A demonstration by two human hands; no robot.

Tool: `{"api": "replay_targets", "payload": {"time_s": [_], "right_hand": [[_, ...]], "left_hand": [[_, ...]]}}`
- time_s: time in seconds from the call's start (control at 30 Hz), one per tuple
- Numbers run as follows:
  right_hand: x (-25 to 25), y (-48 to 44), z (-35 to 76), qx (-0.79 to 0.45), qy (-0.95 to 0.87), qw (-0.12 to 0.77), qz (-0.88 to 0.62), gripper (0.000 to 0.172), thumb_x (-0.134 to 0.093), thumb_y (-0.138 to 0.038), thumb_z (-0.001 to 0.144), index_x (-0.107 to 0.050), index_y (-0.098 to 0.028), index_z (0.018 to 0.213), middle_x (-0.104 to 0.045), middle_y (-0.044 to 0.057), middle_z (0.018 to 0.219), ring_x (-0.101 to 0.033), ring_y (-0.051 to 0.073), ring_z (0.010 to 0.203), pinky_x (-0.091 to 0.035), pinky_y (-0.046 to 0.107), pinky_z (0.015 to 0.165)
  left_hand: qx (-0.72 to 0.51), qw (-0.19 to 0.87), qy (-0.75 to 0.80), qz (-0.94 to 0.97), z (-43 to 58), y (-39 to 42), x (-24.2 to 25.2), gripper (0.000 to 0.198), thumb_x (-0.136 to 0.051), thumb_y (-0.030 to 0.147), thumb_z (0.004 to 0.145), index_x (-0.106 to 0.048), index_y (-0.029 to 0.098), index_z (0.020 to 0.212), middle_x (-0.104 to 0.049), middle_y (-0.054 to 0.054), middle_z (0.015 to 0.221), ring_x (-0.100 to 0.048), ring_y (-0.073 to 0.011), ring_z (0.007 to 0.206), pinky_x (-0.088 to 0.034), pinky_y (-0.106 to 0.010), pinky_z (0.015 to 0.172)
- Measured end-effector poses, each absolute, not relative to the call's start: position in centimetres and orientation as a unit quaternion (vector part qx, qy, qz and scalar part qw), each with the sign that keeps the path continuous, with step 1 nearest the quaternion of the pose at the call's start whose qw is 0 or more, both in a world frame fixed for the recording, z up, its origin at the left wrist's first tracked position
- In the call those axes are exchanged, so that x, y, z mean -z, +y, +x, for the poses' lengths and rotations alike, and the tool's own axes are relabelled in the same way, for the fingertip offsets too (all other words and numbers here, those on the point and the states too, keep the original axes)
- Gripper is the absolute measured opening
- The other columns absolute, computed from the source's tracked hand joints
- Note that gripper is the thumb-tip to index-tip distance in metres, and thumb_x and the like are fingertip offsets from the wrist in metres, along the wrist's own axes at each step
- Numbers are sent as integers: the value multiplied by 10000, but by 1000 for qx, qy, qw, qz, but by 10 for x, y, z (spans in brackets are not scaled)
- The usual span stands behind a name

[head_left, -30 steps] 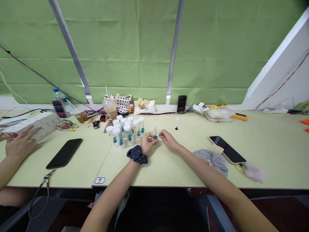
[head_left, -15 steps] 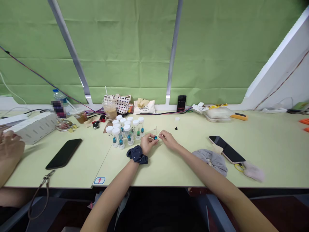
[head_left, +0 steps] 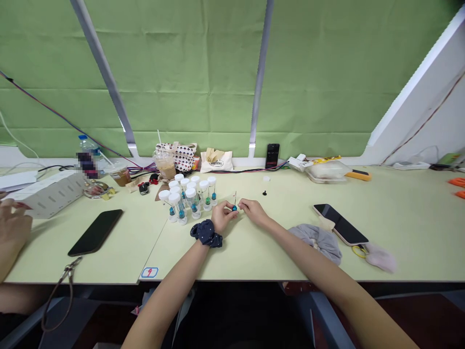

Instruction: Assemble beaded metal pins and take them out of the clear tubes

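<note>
White box point(head_left: 54, 195) showed more than second earlier; co-worker's hand point(head_left: 13, 230) had slid left. Left hand point(head_left: 221, 217) pinched blue ball point(head_left: 234, 208); right hand point(head_left: 253, 211) just beside, fingertips narrowed, grip on anything unclear. Ball looked round, thin dark stem point(head_left: 236, 198) standing upright.

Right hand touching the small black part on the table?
Apart. The head view shows bare tabletop between the right hand and the small black part, which lies farther back.

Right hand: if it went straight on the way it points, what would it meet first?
Probably the blue ball at the fingertips of the left hand, close to the right hand; exact depth is unclear.
</note>
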State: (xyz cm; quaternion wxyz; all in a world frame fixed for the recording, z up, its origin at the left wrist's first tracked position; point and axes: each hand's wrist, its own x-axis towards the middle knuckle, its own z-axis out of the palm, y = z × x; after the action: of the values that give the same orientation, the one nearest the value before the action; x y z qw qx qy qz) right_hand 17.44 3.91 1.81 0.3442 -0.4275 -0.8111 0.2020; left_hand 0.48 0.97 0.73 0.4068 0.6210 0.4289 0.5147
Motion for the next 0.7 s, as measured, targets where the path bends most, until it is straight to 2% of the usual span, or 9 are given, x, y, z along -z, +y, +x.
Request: {"api": "replay_targets", "payload": {"time_s": [0.2, 0.37, 0.47, 0.7], "right_hand": [[-20, 37, 173, -249, -794, 371, -412, 200, -420, -295, 883, -543, -206, 752, -490, -33, 594, -436, 129, 570, -337, 241, 583], [-18, 37, 171, -266, -799, 375, -388, 110, -402, -274, 887, -494, -215, 881, -545, -12, 739, -498, 142, 676, -382, 259, 650], [-18, 37, 170, -259, -801, 390, -373, 83, -428, -270, 876, -478, -211, 846, -543, 6, 794, -508, 154, 735, -392, 274, 681], [-13, 39, 171, -212, -798, 408, -389, 148, -440, -249, 886, -524, -209, 771, -514, 31, 886, -515, 156, 788, -396, 277, 706]], "left_hand": [[-511, 404, 429, 626, 5, 11, -6, 301, -737, 363, 672, -562, 160, 809, -670, -28, 657, -670, -187, 585, -543, -293, 554], [-519, 401, 438, 615, 5, 11, -7, 294, -730, 360, 676, -556, 158, 798, -673, -32, 637, -674, -192, 584, -552, -301, 565], [-520, 402, 434, 616, 5, 10, -7, 298, -732, 364, 676, -553, 157, 794, -671, -34, 635, -675, -194, 583, -552, -303, 567], [-517, 416, 427, 614, 5, 10, -8, 322, -742, 372, 668, -546, 159, 809, -663, -20, 635, -663, -173, 573, -542, -283, 561]]}}
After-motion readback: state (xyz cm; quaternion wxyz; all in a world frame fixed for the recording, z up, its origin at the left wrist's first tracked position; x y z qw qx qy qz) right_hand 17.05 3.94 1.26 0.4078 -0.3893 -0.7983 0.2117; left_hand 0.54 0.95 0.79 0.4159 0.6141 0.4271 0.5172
